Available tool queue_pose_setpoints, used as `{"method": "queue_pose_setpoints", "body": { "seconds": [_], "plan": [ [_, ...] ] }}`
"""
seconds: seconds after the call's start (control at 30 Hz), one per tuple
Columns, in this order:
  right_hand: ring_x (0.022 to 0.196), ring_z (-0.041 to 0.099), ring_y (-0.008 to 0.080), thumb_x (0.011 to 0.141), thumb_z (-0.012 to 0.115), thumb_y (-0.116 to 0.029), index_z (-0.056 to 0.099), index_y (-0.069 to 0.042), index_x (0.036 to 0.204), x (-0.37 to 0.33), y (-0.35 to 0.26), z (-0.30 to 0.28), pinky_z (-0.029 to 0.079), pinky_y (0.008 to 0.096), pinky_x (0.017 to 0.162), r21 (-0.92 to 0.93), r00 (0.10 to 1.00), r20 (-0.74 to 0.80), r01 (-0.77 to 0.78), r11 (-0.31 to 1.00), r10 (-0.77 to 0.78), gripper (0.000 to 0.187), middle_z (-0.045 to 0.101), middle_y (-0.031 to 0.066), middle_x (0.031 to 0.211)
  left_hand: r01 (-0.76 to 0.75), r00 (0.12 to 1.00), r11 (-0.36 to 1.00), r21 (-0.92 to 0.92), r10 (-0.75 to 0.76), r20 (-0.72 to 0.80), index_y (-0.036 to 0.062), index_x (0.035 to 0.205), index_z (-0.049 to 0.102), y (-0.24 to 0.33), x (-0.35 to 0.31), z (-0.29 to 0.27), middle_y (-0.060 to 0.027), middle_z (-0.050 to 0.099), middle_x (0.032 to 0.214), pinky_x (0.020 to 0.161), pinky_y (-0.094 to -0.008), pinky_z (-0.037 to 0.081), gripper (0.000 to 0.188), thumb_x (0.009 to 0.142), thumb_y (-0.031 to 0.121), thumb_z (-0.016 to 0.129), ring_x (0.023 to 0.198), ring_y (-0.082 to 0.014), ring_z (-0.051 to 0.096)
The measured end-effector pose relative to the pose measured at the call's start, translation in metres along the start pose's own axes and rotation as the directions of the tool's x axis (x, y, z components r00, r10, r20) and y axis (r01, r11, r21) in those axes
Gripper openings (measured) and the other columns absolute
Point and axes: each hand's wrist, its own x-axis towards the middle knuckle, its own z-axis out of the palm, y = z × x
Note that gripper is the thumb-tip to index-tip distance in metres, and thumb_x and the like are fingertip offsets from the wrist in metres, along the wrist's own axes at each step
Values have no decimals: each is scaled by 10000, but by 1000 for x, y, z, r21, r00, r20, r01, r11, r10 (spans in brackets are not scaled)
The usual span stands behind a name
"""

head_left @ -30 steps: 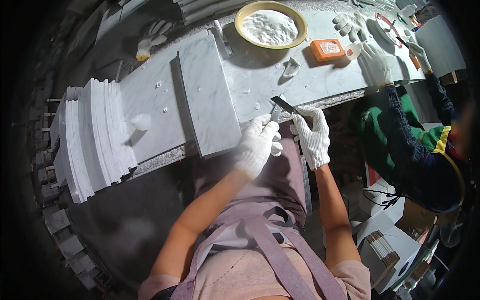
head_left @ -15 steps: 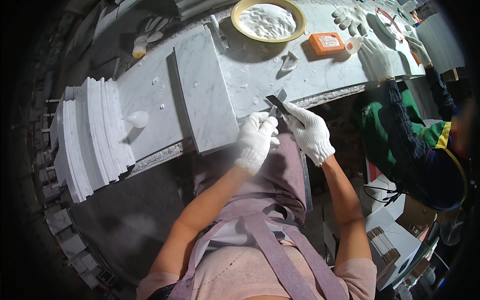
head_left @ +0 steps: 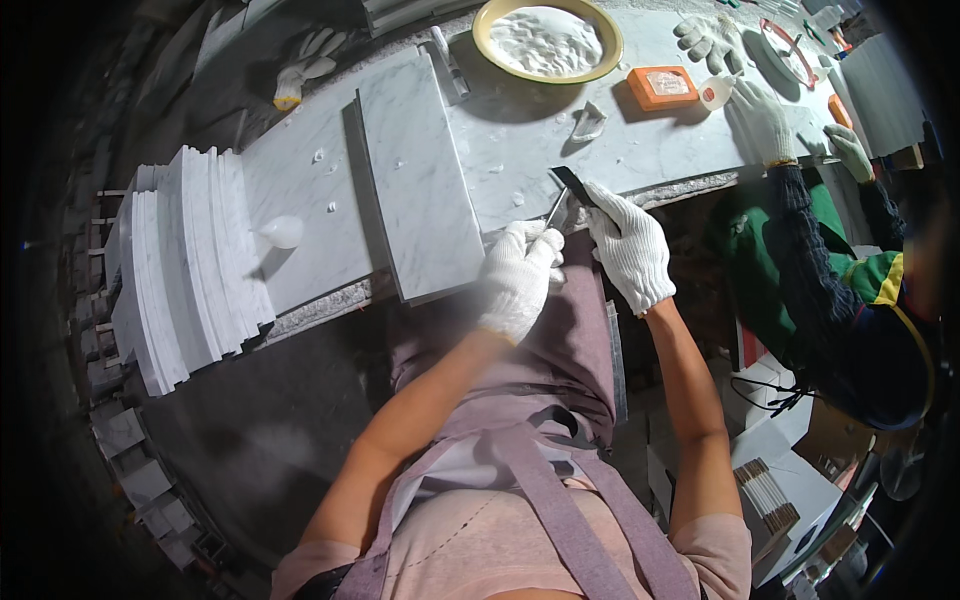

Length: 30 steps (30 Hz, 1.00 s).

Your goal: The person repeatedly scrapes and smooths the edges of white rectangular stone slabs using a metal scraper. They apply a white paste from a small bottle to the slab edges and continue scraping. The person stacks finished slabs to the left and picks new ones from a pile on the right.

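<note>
My right hand (head_left: 632,245), in a white knit glove, is closed round a dark flat scraper (head_left: 572,186) that points up and left. My left hand (head_left: 515,275), gloved alike, pinches a thin metal blade (head_left: 558,207); its lower part is hidden in the fingers. The two tools come close together over the table's front edge; whether they touch I cannot tell. Left of them lies a grey-veined marble slab (head_left: 415,170), its near end jutting past the table edge. A yellow-rimmed bowl (head_left: 490,62) of white paste stands beyond.
An orange box (head_left: 662,88), a small round bottle (head_left: 714,92) and a white shard (head_left: 589,122) lie on the marble table (head_left: 540,150). At left stand several stacked marble strips (head_left: 190,260) and a white bulb-shaped bottle (head_left: 282,232). A co-worker's gloved hand (head_left: 765,125) rests at right.
The scraper in my right hand has shifted slightly up and right, and the left hand's blade has turned nearly edge-on. The co-worker's farther hand has moved down, away from the red-rimmed plate.
</note>
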Motion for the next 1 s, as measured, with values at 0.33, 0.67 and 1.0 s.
{"method": "queue_pose_setpoints", "body": {
  "seconds": [0.33,0.67,1.0],
  "plan": [
    [809,722,225,1013,642,-123,710,-87,1347,8,-7,-17,562,328,736,-158,985,175,30,987,-2,342,757,135,953,-68,997,994,80,70,-30,-10,1172,615,3,-3,3,-55,678,927,608,-286,574,198,1076,163,611,674,-126,655],
    [959,767,250,956,692,-78,732,-69,1294,7,1,-6,583,344,824,-202,974,116,213,956,-193,340,767,182,1065,-94,995,995,-30,93,-23,-20,1197,570,2,-2,3,-48,646,929,589,-271,531,159,1068,73,559,730,-107,615],
    [944,761,305,953,674,-63,738,-83,1294,8,-12,-12,592,345,836,-246,972,177,193,950,-152,348,768,193,1074,-120,990,991,56,124,-66,-3,1162,631,11,-7,4,-48,666,881,579,-281,540,199,1060,167,645,659,-109,633]
  ]
}}
